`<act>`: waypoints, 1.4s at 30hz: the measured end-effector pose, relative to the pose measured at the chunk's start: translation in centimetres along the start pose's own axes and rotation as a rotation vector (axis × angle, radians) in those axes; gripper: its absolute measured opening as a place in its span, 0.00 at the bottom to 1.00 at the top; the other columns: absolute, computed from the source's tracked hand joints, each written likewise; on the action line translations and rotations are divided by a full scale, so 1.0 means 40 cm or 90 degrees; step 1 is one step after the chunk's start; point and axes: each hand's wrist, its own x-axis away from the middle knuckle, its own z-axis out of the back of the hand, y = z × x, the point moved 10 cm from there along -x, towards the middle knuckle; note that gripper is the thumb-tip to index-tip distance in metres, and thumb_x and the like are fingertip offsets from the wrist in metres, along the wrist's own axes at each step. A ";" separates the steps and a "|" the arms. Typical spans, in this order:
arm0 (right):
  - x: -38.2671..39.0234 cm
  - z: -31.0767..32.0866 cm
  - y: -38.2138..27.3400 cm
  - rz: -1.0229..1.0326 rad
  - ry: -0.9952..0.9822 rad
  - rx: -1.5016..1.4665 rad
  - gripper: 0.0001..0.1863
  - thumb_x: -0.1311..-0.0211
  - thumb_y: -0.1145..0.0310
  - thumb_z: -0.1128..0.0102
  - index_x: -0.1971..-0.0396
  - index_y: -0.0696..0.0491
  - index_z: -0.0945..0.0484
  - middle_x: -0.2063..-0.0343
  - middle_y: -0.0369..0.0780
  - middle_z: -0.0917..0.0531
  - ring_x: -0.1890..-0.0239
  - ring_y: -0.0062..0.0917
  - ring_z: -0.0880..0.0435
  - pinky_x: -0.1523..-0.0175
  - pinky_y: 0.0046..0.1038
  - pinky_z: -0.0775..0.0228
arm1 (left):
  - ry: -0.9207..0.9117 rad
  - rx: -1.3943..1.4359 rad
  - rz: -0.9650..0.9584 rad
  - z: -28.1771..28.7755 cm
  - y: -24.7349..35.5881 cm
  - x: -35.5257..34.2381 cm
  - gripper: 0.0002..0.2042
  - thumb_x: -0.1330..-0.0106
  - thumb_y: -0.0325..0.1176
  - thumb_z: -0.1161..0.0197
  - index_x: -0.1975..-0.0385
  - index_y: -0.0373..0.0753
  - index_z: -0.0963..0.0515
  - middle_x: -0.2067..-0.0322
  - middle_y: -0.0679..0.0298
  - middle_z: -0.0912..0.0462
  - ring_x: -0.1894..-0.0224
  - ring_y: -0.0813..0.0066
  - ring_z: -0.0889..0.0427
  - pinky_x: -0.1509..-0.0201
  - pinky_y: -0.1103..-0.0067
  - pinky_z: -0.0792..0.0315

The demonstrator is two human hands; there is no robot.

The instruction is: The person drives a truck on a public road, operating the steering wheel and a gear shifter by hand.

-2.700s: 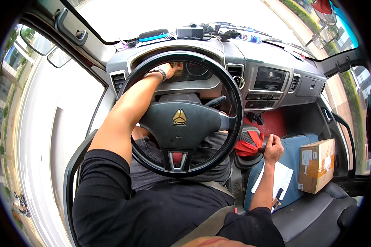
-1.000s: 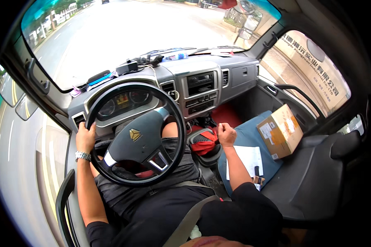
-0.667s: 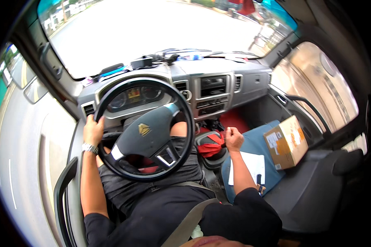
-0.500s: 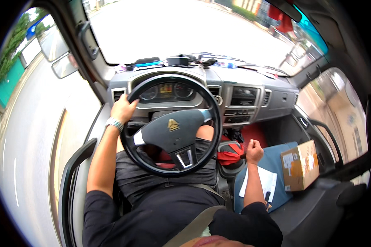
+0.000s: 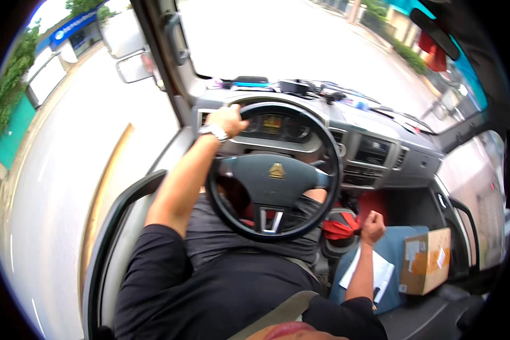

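Note:
My left hand (image 5: 228, 120) is closed around the upper left rim of the black steering wheel (image 5: 276, 170). A watch (image 5: 213, 132) with a light band sits on that wrist. My right hand (image 5: 373, 228) makes a fist beside a red cloth (image 5: 341, 225) wrapped about the gear lever's base. Whatever that fist holds, if anything, is hidden inside it. Under my right forearm, white papers (image 5: 379, 272) lie on a blue seat cover (image 5: 399, 241). A taped cardboard box (image 5: 428, 262) stands on the seat farther right.
Behind the wheel is the instrument cluster (image 5: 273, 126), with a radio panel (image 5: 372, 149) to its right. Small items, including a black and blue case (image 5: 251, 82), lie along the dashboard top. Side mirrors (image 5: 133, 67) hang outside the left window. A seat belt (image 5: 277, 317) crosses my chest.
The steering wheel has turned clockwise, and my left hand has risen with its rim. My right hand stays closed in about the same place by the red cloth. The whole view has shifted.

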 end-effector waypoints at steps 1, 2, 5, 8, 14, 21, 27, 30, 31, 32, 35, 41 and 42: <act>0.006 0.016 0.023 0.008 0.015 0.027 0.14 0.29 0.56 0.38 0.69 0.50 0.16 0.76 0.45 0.16 0.74 0.43 0.16 0.66 0.42 0.24 | -0.001 -0.006 -0.023 0.005 0.020 0.005 0.27 0.34 0.56 0.35 0.47 0.39 0.22 0.52 0.50 0.12 0.47 0.52 0.13 0.43 0.58 0.20; 0.011 0.048 0.030 -0.026 -0.011 0.024 0.14 0.28 0.56 0.38 0.67 0.50 0.15 0.75 0.45 0.15 0.74 0.43 0.15 0.66 0.41 0.24 | 0.001 -0.006 -0.022 0.032 0.045 0.028 0.28 0.35 0.56 0.34 0.47 0.38 0.22 0.52 0.49 0.13 0.47 0.49 0.14 0.43 0.58 0.20; 0.056 0.110 0.058 -0.061 -0.022 0.060 0.14 0.26 0.54 0.40 0.62 0.47 0.14 0.70 0.45 0.12 0.69 0.44 0.13 0.65 0.42 0.23 | 0.000 0.013 -0.056 0.060 0.051 0.058 0.26 0.36 0.55 0.33 0.48 0.39 0.22 0.55 0.48 0.12 0.49 0.50 0.13 0.44 0.59 0.20; 0.077 0.139 0.051 -0.048 -0.035 0.068 0.15 0.26 0.53 0.40 0.59 0.48 0.13 0.68 0.44 0.10 0.67 0.45 0.12 0.62 0.41 0.22 | 0.011 0.036 -0.059 0.095 0.037 0.095 0.25 0.36 0.55 0.33 0.51 0.38 0.20 0.57 0.48 0.12 0.50 0.50 0.13 0.45 0.60 0.20; 0.059 0.112 0.069 -0.031 -0.047 0.062 0.15 0.24 0.53 0.42 0.57 0.47 0.13 0.66 0.44 0.10 0.65 0.44 0.11 0.61 0.40 0.21 | 0.016 0.028 -0.035 0.114 0.023 0.115 0.25 0.36 0.54 0.32 0.52 0.38 0.20 0.58 0.49 0.11 0.51 0.51 0.12 0.45 0.62 0.20; 0.056 0.094 0.097 -0.043 -0.077 0.081 0.16 0.24 0.53 0.43 0.56 0.48 0.13 0.65 0.41 0.09 0.64 0.39 0.10 0.61 0.38 0.21 | 0.017 0.044 -0.038 0.092 0.028 0.108 0.25 0.36 0.54 0.31 0.53 0.37 0.20 0.58 0.49 0.11 0.51 0.51 0.13 0.46 0.62 0.20; 0.033 0.061 0.101 -0.091 -0.108 0.083 0.18 0.23 0.49 0.45 0.53 0.46 0.14 0.66 0.39 0.10 0.64 0.38 0.11 0.60 0.39 0.20 | 0.055 0.053 -0.037 0.125 0.031 0.085 0.25 0.38 0.54 0.31 0.54 0.38 0.19 0.60 0.49 0.11 0.54 0.51 0.12 0.49 0.62 0.19; 0.052 0.063 0.124 -0.082 -0.099 0.100 0.19 0.23 0.48 0.46 0.51 0.45 0.14 0.65 0.39 0.10 0.63 0.38 0.10 0.59 0.39 0.20 | 0.036 0.054 -0.034 0.080 0.023 0.086 0.25 0.39 0.54 0.31 0.55 0.37 0.19 0.58 0.50 0.11 0.54 0.53 0.11 0.48 0.63 0.19; 0.055 0.058 0.162 -0.096 -0.099 0.085 0.19 0.23 0.47 0.47 0.51 0.44 0.14 0.65 0.39 0.10 0.63 0.37 0.10 0.60 0.38 0.19 | 0.030 0.045 -0.037 0.077 0.042 0.088 0.25 0.39 0.54 0.31 0.54 0.37 0.19 0.58 0.50 0.11 0.53 0.52 0.12 0.47 0.63 0.19; 0.047 0.049 0.177 -0.104 -0.102 0.067 0.20 0.23 0.47 0.47 0.51 0.44 0.14 0.65 0.39 0.09 0.62 0.36 0.10 0.60 0.37 0.19 | 0.041 0.045 -0.043 0.077 0.047 0.079 0.27 0.39 0.56 0.31 0.54 0.37 0.20 0.59 0.50 0.11 0.55 0.51 0.11 0.49 0.62 0.19; 0.001 0.006 0.166 -0.081 -0.085 0.080 0.20 0.23 0.46 0.46 0.52 0.44 0.14 0.66 0.38 0.09 0.65 0.33 0.09 0.61 0.34 0.19 | 0.088 0.037 -0.057 0.120 0.063 0.034 0.25 0.40 0.55 0.30 0.57 0.38 0.18 0.59 0.50 0.11 0.56 0.53 0.11 0.50 0.63 0.18; 0.006 0.112 -0.050 0.014 0.023 0.044 0.14 0.28 0.54 0.39 0.65 0.48 0.12 0.73 0.39 0.11 0.72 0.36 0.12 0.67 0.36 0.21 | 0.067 0.052 -0.036 0.105 -0.011 0.059 0.25 0.40 0.55 0.30 0.54 0.39 0.19 0.60 0.52 0.11 0.55 0.53 0.12 0.49 0.63 0.19; -0.002 0.159 -0.114 0.056 0.079 0.020 0.13 0.31 0.59 0.36 0.71 0.50 0.11 0.76 0.41 0.12 0.75 0.37 0.13 0.70 0.37 0.21 | 0.076 0.057 -0.041 0.108 -0.003 0.055 0.25 0.40 0.55 0.30 0.54 0.39 0.19 0.60 0.52 0.11 0.55 0.53 0.12 0.49 0.63 0.19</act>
